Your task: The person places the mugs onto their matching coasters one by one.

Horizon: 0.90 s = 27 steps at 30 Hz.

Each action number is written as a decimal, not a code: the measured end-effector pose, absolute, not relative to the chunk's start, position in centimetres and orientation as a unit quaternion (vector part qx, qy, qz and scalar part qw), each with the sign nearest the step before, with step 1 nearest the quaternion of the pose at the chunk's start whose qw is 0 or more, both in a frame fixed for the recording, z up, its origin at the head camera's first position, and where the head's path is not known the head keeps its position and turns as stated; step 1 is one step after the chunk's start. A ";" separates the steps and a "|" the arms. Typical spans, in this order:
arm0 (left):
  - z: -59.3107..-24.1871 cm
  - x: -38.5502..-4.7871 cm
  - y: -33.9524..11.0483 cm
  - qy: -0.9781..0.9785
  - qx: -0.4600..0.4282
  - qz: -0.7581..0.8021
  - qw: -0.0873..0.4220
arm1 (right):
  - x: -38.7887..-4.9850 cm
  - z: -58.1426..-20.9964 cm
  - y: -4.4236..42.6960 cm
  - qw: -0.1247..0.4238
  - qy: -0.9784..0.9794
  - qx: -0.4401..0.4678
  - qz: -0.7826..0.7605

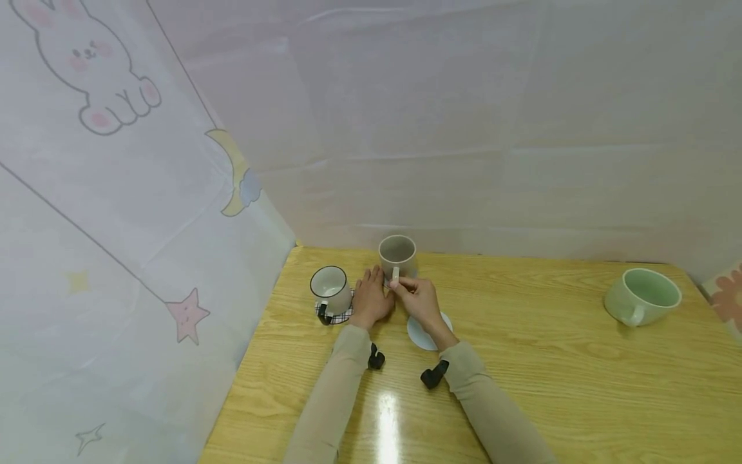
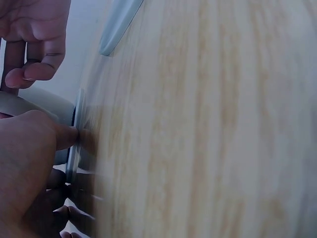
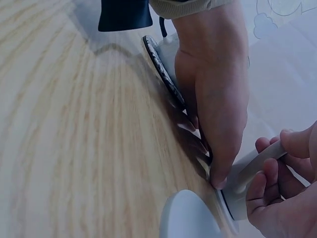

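Note:
A grey-beige mug (image 1: 397, 250) stands near the back edge of the table, its handle facing me. My right hand (image 1: 422, 301) pinches that handle (image 3: 260, 161) between thumb and fingers. A thin coaster (image 2: 75, 158) lies beneath the mug. Spread flat at the mug's left side, my left hand (image 1: 371, 300) touches the coaster's edge with its thumb and fingertips. Below my right wrist lies a round white coaster (image 1: 422, 336), partly covered by that arm. Left of my left hand, a white mug with a black rim (image 1: 337, 300) stands on a plaid coaster (image 1: 344, 316).
A wide pale-green mug (image 1: 621, 303) stands at the far right of the wooden table (image 1: 533, 361). A printed cloth (image 1: 417, 129) hangs behind the table, and another covers the left side.

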<state>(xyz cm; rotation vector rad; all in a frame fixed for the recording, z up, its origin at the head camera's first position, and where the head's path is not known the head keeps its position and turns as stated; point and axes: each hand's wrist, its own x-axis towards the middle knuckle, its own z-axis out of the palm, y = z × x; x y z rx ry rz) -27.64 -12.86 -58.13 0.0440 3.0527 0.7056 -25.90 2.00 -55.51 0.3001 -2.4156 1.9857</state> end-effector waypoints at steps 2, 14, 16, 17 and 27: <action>-58.0 -27.6 -12.9 0.974 0.014 0.225 0.002 | -25.8 -55.6 2.0 0.000 -0.766 0.097 0.636; -57.7 -27.4 -12.8 0.975 0.017 0.221 -0.010 | -25.8 -56.4 2.3 -0.009 -0.766 0.099 0.635; -57.8 -27.4 -12.8 0.976 0.016 0.219 -0.009 | -25.8 -56.3 2.4 -0.015 -0.765 0.105 0.636; -57.8 -27.4 -12.8 0.976 0.016 0.217 -0.009 | -25.8 -56.3 2.4 -0.020 -0.764 0.107 0.635; -57.9 -27.3 -12.9 0.974 0.018 0.226 -0.011 | -25.8 -56.1 2.7 -0.037 -0.775 0.124 0.618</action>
